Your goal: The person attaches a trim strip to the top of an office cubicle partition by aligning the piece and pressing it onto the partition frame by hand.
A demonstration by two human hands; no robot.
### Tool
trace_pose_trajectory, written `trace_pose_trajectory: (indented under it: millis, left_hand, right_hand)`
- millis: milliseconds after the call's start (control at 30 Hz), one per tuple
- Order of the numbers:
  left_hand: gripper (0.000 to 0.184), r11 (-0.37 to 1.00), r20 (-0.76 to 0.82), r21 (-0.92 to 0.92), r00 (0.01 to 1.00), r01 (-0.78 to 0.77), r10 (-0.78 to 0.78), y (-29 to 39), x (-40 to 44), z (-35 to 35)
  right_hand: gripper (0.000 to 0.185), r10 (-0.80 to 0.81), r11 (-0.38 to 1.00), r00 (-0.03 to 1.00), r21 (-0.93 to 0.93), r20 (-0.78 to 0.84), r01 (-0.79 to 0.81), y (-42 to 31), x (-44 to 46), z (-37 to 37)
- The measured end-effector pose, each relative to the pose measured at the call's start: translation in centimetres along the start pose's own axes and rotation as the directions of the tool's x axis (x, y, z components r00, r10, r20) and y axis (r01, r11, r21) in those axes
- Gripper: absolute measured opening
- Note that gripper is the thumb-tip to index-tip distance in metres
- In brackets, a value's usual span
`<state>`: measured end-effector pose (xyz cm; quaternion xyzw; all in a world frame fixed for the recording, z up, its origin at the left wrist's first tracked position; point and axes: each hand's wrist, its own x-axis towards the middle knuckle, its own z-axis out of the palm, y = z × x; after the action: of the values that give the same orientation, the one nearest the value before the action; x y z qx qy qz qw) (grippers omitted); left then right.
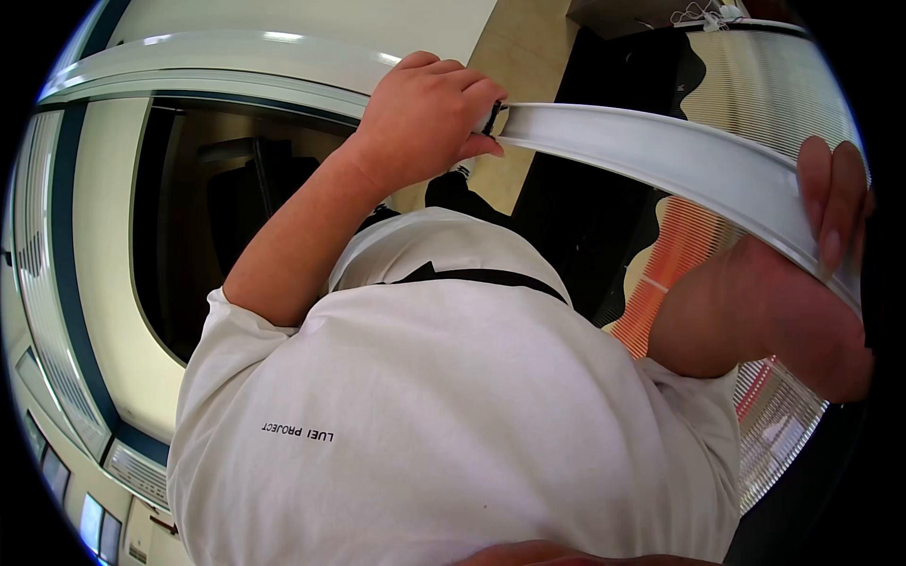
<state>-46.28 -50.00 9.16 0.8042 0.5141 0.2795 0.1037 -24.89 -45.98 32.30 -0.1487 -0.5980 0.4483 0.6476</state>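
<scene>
A long white channel-shaped strip (651, 151) stretches from the middle of the head view to the right edge, seeming bent by the wide lens. My left hand (425, 118) is closed at its near-middle end, thumb below and fingers above. A small dark-edged piece (492, 120) shows at that end, between thumb and fingers; I cannot tell whether it is separate. My right hand (830, 203) grips the strip farther right, with fingertips lying over its face. The rest of that hand is dim near the edge of the picture.
My white shirt (453, 377) fills the lower middle. At left stands a pale unit with a dark recess (179, 236). A black panel with a wavy edge (590, 170) lies beyond the strip, beside ribbed translucent sheets (764, 80) and orange ribbed material (675, 236). White cables (703, 14) lie top right.
</scene>
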Motion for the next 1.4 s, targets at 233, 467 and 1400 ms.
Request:
trace_pose_trajectory:
  millis: [233,467,1400]
  left_hand:
    - [0.053,1.0,0.005,0.011,1.0,0.001,-0.001,0.1,-0.1,0.1]
    - [0.049,1.0,0.01,-0.013,1.0,0.008,-0.007,0.2,-0.2,0.0]
    - [0.039,0.998,-0.043,-0.023,0.997,-0.065,0.064,-0.3,-0.3,0.2]
  right_hand:
    - [0.054,0.053,0.998,0.992,0.046,-0.113,-0.048,0.1,0.1,1.2]
    - [0.055,0.066,0.998,0.955,0.043,-0.289,-0.056,1.0,1.0,2.6]
    - [0.034,0.081,0.935,0.858,-0.261,-0.507,-0.242,1.3,2.5,3.5]
